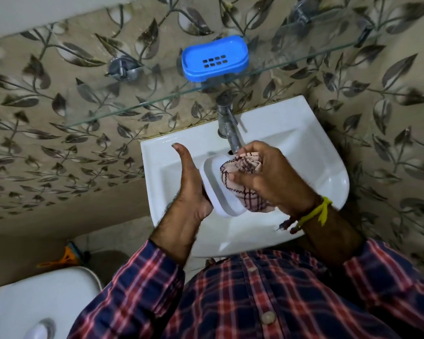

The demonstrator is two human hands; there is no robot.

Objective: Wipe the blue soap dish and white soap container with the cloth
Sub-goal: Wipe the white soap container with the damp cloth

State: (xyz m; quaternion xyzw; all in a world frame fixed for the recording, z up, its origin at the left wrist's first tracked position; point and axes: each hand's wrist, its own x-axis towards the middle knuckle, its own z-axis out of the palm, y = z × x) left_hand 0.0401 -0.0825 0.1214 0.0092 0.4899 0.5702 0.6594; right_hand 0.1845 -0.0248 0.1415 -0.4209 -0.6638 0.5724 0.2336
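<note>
One cloth (240,178) in wht container (214,192)

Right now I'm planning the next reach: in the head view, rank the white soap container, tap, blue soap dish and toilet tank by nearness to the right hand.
1. white soap container, under the right hand, held over the sink.
2. tap, just beyond it.
3. blue soap dish, on the glass shelf above.
4. toilet tank, far lower left.

Cloth (240,182) and hands hide much of the soap container (216,192).
</note>
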